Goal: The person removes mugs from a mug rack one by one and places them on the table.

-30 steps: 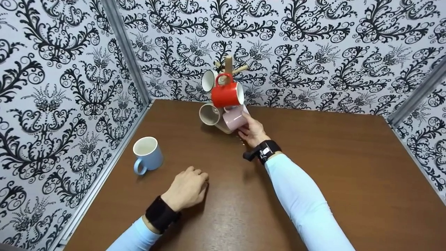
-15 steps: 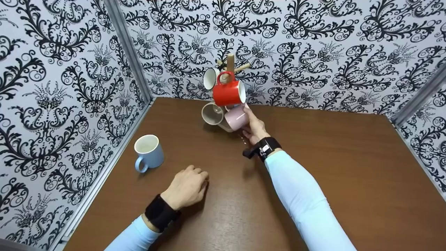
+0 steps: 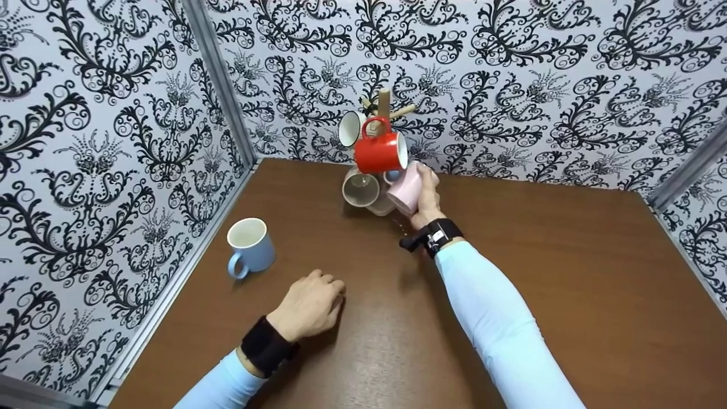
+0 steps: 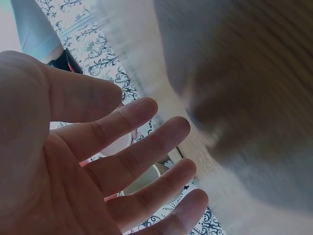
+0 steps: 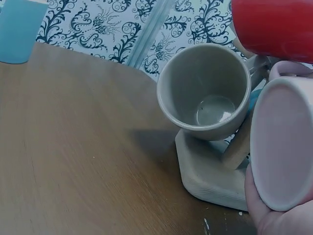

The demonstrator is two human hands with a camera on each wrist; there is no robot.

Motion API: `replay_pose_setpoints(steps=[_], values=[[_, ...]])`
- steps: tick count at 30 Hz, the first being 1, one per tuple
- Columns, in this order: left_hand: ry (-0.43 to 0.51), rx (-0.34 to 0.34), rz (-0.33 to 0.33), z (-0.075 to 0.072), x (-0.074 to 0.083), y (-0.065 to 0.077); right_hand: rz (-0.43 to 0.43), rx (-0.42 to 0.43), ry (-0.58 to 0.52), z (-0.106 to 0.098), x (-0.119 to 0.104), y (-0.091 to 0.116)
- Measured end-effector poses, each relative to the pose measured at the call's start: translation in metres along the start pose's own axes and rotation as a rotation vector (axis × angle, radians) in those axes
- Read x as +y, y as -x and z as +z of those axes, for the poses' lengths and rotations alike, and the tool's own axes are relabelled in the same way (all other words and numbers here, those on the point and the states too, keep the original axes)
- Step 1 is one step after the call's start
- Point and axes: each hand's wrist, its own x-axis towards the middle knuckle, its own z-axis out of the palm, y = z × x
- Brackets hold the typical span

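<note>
Left hand point(image 3: 309, 307): here nearest us, relaxed above the counter point(image 3: 568, 295), holding nothing; the head view gives only its back, the left wrist view shows palm and loosely spread fingers. Whether it touches the wood, I can't tell.
Counter: brown, grained, with a soft shine.
Blue mug point(image 3: 253, 250): smooth cylinder standing upright left of the hands, handle towards the person; the right wrist view cuts it off at the corner.
Right hand point(image 3: 429, 201): and this one has a grip, curled round the pink mug; several fingers are hidden.
Pink mug point(image 3: 406, 190): glossy, tilted, in the right hand just beside the mug tree point(image 3: 384, 102), below the red mug point(image 3: 377, 154). Its oval end fills the right wrist view's edge.
Grey mug point(image 5: 205, 93): wide round mouth facing out, shiny inside; that close view also brings in the tree's pale, round-cornered wooden base point(image 5: 205, 169).
Red mug: glossy, hanging sideways, white within.
White mug point(image 3: 351, 128): dark-rimmed, partly covered by the red one.
Wall point(image 3: 528, 125): white, black scrollwork, farthest back.
</note>
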Motion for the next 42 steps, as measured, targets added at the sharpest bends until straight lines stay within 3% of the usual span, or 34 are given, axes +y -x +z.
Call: replay_pose_setpoints(steps=[3, 8, 20, 27, 39, 42], values=[[-0.001, 0.001, 0.0, 0.001, 0.002, -0.002, -0.017, 0.056, 0.008, -0.001, -0.002, 0.001], [-0.007, -0.001, -0.003, 0.001, 0.003, -0.004, -0.05, 0.079, -0.001, 0.0, -0.005, 0.0], [0.014, -0.015, -0.008, 0.003, 0.004, -0.002, -0.136, 0.04, -0.023, -0.001, -0.009, 0.001], [0.05, -0.015, -0.002, 0.003, 0.006, -0.001, -0.15, 0.048, 0.053, -0.004, -0.008, 0.007], [0.067, 0.054, 0.037, 0.006, 0.01, -0.005, -0.179, -0.05, 0.018, -0.014, -0.006, 0.01], [0.109, 0.067, 0.046, 0.005, 0.011, -0.008, -0.177, -0.027, 0.048, -0.02, -0.005, 0.01]])
